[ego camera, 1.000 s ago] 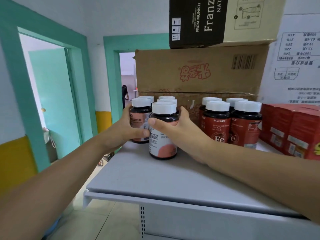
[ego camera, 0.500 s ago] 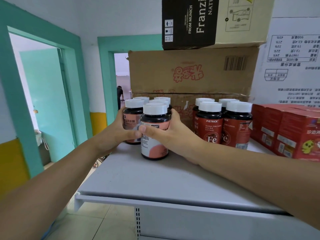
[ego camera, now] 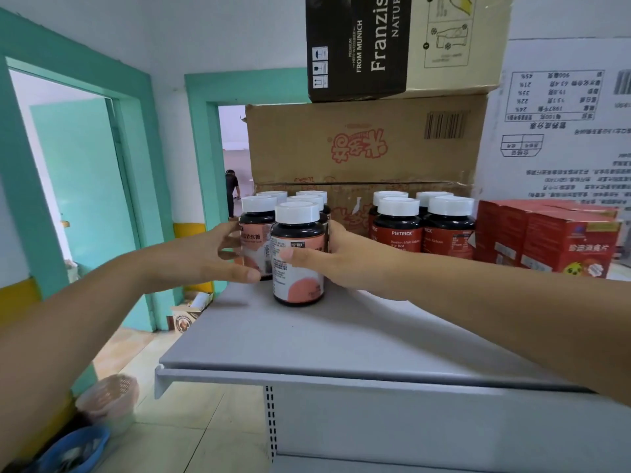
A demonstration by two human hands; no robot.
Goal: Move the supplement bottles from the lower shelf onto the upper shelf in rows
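Bottles with pink labels sit bunched up on the grey upper shelf (ego camera: 341,339), white caps all round. The front pink bottle (ego camera: 298,254) stands upright a bit forward of the rest, and the right hand (ego camera: 345,259) is wrapped around its right side, thumb pressed across the label and fingers tucked behind, so it's gripping that one. Just to the left and slightly back is the second pink bottle (ego camera: 256,237), upright too. The left hand (ego camera: 218,257) is beside it with fingers spread loose; fingertips look like they touch its label but the hand isn't closed on anything (a bit blurry, so contact is hard to call). More white caps (ego camera: 309,196) show behind those two, packed close.

Over to the right, apart from the pink bunch, is a group of red-label bottles (ego camera: 399,230) reading PIETRICK, standing tight together in two short rows. Right beside them are red cartons (ego camera: 566,240). Behind everything are stacked cardboard boxes: a brown box (ego camera: 362,145) with red print, a dark box (ego camera: 358,46) on top of it, and a white box (ego camera: 560,124) with upside-down print at the right.

Down at the lower left there's a blue basket (ego camera: 73,448) on the floor, and teal door frames (ego camera: 136,172) on the wall.
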